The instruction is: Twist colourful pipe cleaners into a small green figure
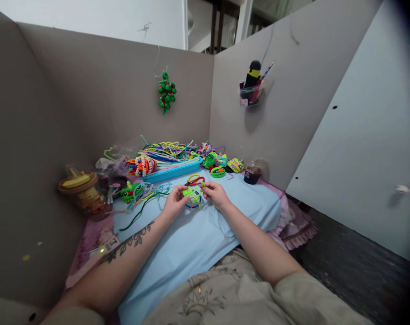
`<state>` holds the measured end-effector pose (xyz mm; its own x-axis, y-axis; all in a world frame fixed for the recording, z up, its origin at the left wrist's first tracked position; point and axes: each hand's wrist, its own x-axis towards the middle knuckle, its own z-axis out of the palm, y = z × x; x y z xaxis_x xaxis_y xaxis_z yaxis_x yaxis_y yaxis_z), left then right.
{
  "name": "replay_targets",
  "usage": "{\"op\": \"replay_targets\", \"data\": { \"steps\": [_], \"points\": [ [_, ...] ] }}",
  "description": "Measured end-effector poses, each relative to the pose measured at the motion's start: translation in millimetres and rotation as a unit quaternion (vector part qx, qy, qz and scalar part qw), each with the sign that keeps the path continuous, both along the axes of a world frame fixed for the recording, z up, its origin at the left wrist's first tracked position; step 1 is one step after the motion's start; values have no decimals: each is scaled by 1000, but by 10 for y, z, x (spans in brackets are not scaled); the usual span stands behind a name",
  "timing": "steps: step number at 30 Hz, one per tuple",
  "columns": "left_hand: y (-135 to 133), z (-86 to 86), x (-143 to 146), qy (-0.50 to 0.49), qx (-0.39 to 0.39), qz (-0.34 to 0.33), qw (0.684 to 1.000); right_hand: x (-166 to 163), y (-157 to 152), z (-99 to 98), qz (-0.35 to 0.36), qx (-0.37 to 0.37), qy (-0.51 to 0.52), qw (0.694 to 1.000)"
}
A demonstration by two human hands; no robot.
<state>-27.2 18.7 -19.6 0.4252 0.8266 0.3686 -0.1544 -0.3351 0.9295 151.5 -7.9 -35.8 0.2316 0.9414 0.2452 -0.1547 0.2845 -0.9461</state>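
Note:
Between my two hands is a lattice of bright yellow-green pipe cleaners (192, 195), with some blue at its lower edge. My left hand (176, 199) pinches its left side between thumb and fingers. On the right side, the fingers of my right hand (216, 195) are closed on a yellow-green pipe cleaner end. Just behind the piece lies a tool with red and yellow loop handles (195, 180), partly covered by the hands. Loose blue and dark green pipe cleaners (144, 208) lie left of my left hand, beside a green pipe-cleaner figure (131, 192).
A blue tray (174, 171) heaped with colourful pipe cleaners stands at the back. Finished pipe-cleaner pieces (218, 171) sit to its right, near a dark cup (252, 175). A lidded drink cup (86, 192) stands far left. Grey partitions (123, 90) enclose the blue-covered table (252, 207).

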Motion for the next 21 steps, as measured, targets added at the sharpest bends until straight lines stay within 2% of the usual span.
{"op": "replay_targets", "data": {
  "steps": [4, 9, 13, 15, 18, 19, 21],
  "points": [
    [16, -44, 12, -12, 8, -8, 1000, -67, -45, 51, 24, 1, -11, 1000],
    [56, -94, 28, -4, 22, 6, 1000, -150, -111, 82, 76, -12, -69, 995],
    [50, -95, 40, 11, 29, 27, 999, -203, -140, 71, 90, -24, -94, 991],
    [32, -83, 33, 20, 51, 69, 996, -219, -136, 65, 76, -24, -103, 992],
    [-6, -57, 9, 54, 119, 172, 976, -216, -112, 64, 4, -9, -106, 994],
    [-19, -49, 1, 75, 141, 186, 970, -209, -102, 64, -21, -5, -102, 995],
    [-45, -41, -7, 123, 172, 164, 964, -193, -87, 63, -49, 2, -87, 995]
  ]
}}
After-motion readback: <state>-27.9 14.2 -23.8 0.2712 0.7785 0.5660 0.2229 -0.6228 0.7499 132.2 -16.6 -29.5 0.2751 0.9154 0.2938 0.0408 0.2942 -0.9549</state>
